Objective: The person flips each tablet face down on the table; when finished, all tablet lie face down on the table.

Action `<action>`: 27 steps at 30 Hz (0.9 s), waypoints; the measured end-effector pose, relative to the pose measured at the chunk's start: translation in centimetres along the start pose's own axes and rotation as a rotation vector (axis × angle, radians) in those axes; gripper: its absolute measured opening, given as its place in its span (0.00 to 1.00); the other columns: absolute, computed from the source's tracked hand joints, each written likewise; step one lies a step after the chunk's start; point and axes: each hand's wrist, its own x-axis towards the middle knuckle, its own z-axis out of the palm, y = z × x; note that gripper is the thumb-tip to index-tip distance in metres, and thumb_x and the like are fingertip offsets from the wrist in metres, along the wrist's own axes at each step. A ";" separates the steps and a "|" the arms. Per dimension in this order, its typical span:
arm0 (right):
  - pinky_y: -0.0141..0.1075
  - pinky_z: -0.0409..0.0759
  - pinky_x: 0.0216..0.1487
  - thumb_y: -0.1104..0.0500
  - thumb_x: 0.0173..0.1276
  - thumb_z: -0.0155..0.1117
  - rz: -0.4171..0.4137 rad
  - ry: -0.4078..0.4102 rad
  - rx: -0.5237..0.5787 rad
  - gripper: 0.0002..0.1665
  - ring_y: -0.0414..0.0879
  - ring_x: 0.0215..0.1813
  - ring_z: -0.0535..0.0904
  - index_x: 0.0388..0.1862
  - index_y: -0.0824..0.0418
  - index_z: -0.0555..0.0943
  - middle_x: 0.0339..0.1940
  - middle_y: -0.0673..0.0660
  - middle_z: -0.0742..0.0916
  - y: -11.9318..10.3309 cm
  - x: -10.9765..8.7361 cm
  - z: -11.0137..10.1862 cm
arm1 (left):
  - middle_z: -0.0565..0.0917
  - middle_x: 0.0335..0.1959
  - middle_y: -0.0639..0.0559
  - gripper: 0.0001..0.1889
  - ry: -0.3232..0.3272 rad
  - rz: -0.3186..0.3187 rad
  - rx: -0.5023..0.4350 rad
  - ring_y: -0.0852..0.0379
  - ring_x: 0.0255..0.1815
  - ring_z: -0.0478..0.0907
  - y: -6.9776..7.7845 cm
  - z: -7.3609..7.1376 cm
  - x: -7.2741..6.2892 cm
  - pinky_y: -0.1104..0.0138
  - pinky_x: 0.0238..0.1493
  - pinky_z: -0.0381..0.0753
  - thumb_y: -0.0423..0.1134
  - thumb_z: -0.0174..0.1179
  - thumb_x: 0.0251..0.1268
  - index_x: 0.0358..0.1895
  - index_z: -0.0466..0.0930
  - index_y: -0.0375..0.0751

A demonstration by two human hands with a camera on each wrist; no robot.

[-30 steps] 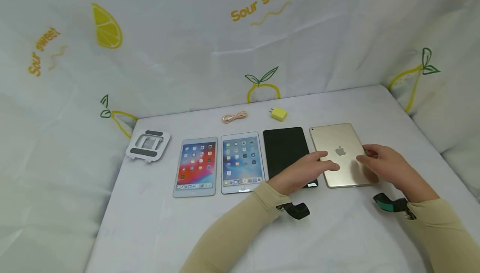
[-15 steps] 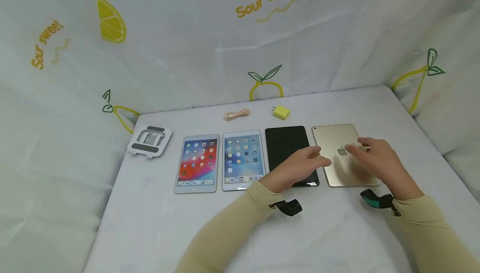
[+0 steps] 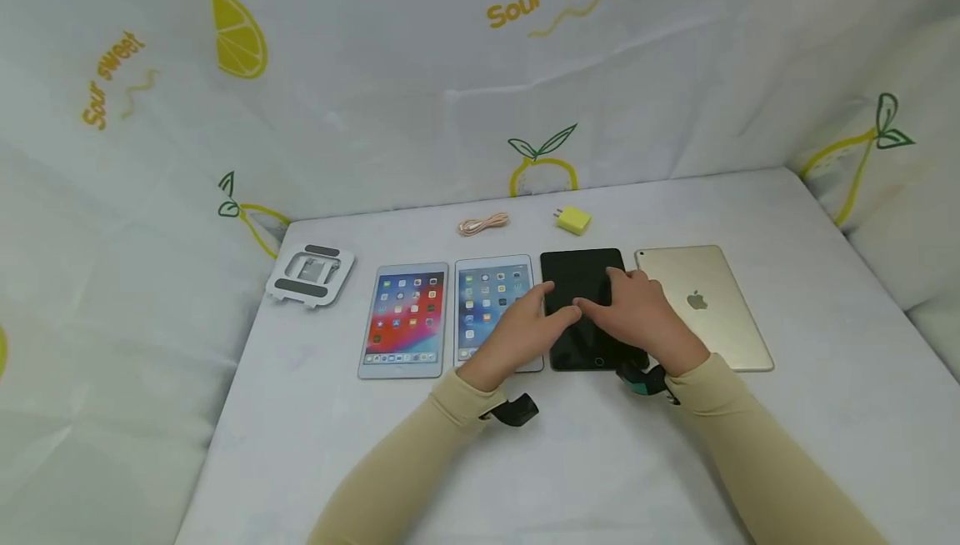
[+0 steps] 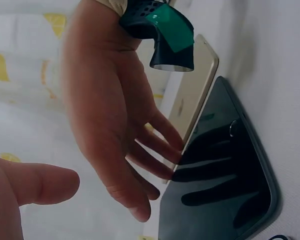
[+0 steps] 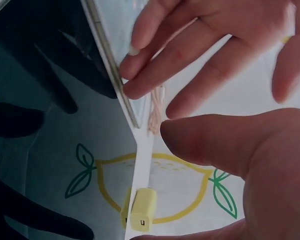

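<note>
Both hands are over a black tablet (image 3: pixel 573 270) that lies flat, its dark screen up. My left hand (image 3: pixel 517 332) reaches to its left edge, over part of a white-framed tablet (image 3: pixel 487 282) with a lit blue home screen. My right hand (image 3: pixel 641 316) hangs over its right half, thumb pointing left. Fingers on both hands are loosely extended and grip nothing. Reflections of the right fingers show on the black screen in the left wrist view; whether any fingertip touches an edge I cannot tell. Right of it a gold tablet (image 3: pixel 712 312) lies back up.
Another white-framed tablet (image 3: pixel 405 312) with a red and blue screen lies at the left of the row. Beyond it sits a grey-white folding stand (image 3: pixel 311 275). A coiled pinkish cable (image 3: pixel 483 223) and a yellow charger plug (image 3: pixel 573 220) lie behind the tablets.
Both hands have left the gold tablet and moved left to the black one. The gold tablet stays in place. The head view has shifted slightly.
</note>
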 end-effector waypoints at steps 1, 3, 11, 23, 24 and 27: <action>0.72 0.71 0.72 0.38 0.79 0.60 0.004 0.004 -0.004 0.54 0.85 0.72 0.67 0.78 0.84 0.62 0.72 0.89 0.71 -0.2 0.0 0.2 | 0.66 0.86 0.46 0.41 -0.009 0.000 0.000 0.41 0.85 0.67 -0.1 0.0 0.1 0.39 0.80 0.71 0.62 0.56 0.79 0.87 0.60 0.48; 0.72 0.70 0.72 0.39 0.79 0.61 0.008 0.010 -0.008 0.52 0.85 0.71 0.66 0.77 0.84 0.63 0.70 0.90 0.71 -0.3 0.0 0.6 | 0.66 0.86 0.47 0.41 -0.022 0.000 -0.009 0.41 0.85 0.67 -0.3 -0.1 0.2 0.39 0.80 0.72 0.63 0.55 0.79 0.87 0.60 0.47; 0.73 0.74 0.66 0.39 0.77 0.63 -0.002 0.009 -0.015 0.53 0.85 0.68 0.66 0.78 0.82 0.64 0.70 0.90 0.69 -0.3 0.1 0.5 | 0.66 0.87 0.47 0.42 -0.027 0.001 0.008 0.42 0.85 0.66 -0.4 -0.3 0.6 0.41 0.81 0.71 0.64 0.55 0.79 0.86 0.61 0.46; 0.69 0.80 0.60 0.37 0.77 0.64 -0.044 0.006 -0.026 0.53 0.84 0.65 0.68 0.77 0.81 0.66 0.68 0.89 0.72 -0.7 -0.1 0.5 | 0.66 0.86 0.45 0.43 0.030 -0.039 -0.101 0.45 0.86 0.65 -0.5 0.1 0.5 0.43 0.82 0.70 0.64 0.57 0.77 0.87 0.59 0.46; 0.69 0.80 0.60 0.36 0.77 0.64 -0.044 0.004 -0.027 0.54 0.83 0.65 0.68 0.77 0.81 0.66 0.68 0.89 0.72 -0.7 -0.2 0.5 | 0.66 0.86 0.45 0.43 0.033 -0.038 -0.124 0.45 0.86 0.65 -0.5 0.2 0.5 0.44 0.83 0.70 0.63 0.57 0.77 0.87 0.59 0.45; 0.69 0.81 0.59 0.36 0.76 0.64 -0.038 0.003 -0.025 0.54 0.83 0.65 0.68 0.77 0.81 0.66 0.68 0.88 0.72 -0.6 -0.4 0.4 | 0.68 0.85 0.43 0.43 0.055 -0.037 -0.189 0.45 0.85 0.67 -0.4 0.3 0.6 0.44 0.82 0.71 0.62 0.58 0.76 0.87 0.59 0.45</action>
